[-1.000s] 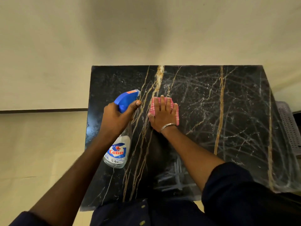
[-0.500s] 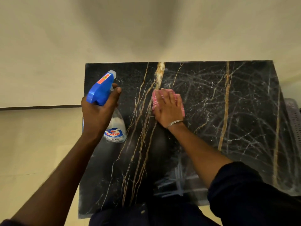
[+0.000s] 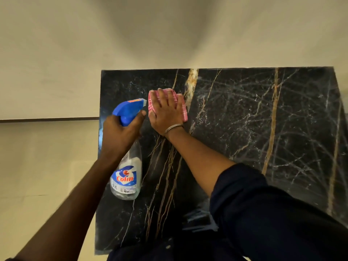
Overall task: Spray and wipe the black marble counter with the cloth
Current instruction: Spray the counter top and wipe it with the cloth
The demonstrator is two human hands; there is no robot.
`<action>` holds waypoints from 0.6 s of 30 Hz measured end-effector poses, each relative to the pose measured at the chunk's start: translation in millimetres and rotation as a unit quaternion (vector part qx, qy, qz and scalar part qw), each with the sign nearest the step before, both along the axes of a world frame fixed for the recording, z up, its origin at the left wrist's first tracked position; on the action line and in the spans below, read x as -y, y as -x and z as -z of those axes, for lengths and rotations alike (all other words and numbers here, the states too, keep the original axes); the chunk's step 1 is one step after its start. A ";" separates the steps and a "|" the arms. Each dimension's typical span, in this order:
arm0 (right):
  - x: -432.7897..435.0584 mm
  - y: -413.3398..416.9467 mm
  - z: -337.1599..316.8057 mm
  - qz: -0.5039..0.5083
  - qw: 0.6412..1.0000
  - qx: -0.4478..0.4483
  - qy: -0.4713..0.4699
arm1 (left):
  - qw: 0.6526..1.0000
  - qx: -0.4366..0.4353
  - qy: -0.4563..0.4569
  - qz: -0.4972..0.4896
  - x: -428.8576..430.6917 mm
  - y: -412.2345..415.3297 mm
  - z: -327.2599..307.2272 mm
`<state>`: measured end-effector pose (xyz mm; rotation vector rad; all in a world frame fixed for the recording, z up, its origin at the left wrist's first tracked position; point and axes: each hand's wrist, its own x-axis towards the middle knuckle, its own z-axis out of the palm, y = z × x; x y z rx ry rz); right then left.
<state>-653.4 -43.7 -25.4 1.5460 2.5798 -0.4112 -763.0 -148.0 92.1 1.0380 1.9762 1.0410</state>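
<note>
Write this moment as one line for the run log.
left hand: holds spray bottle | right hand: flat on pink cloth | counter: cloth near far left corner | step: wiping

Most of the pink cloth [image 3: 182,108] lies hidden under the flat right hand [image 3: 166,113]; only its far and right edges show. The left hand [image 3: 120,134] covers the neck of the spray bottle [image 3: 126,178], whose small label print is too blurred to read. The counter [image 3: 263,113] runs past the right picture edge, and the person's dark clothing hides its near edge.
</note>
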 end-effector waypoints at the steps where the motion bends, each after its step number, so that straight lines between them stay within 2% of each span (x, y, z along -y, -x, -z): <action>1: -3.7 -6.4 0.1 -0.023 1.000 0.006 -0.003 | 1.000 0.009 0.011 0.001 -1.3 0.1 4.1; 4: -16.2 -43.3 1.3 -0.021 0.999 0.007 -0.024 | 0.998 0.024 0.053 0.012 -8.8 3.1 16.5; 10: -44.7 -131.0 8.9 0.140 0.989 0.018 -0.048 | 0.993 0.036 0.102 0.039 -33.3 3.7 27.5; 15: -47.9 -94.6 9.5 0.258 0.965 0.029 -0.031 | 0.993 0.042 0.104 0.038 -36.5 3.5 21.3; 18: -52.0 -51.5 2.9 0.207 0.978 0.021 -0.012 | 0.992 0.049 0.114 0.038 -32.9 3.6 20.9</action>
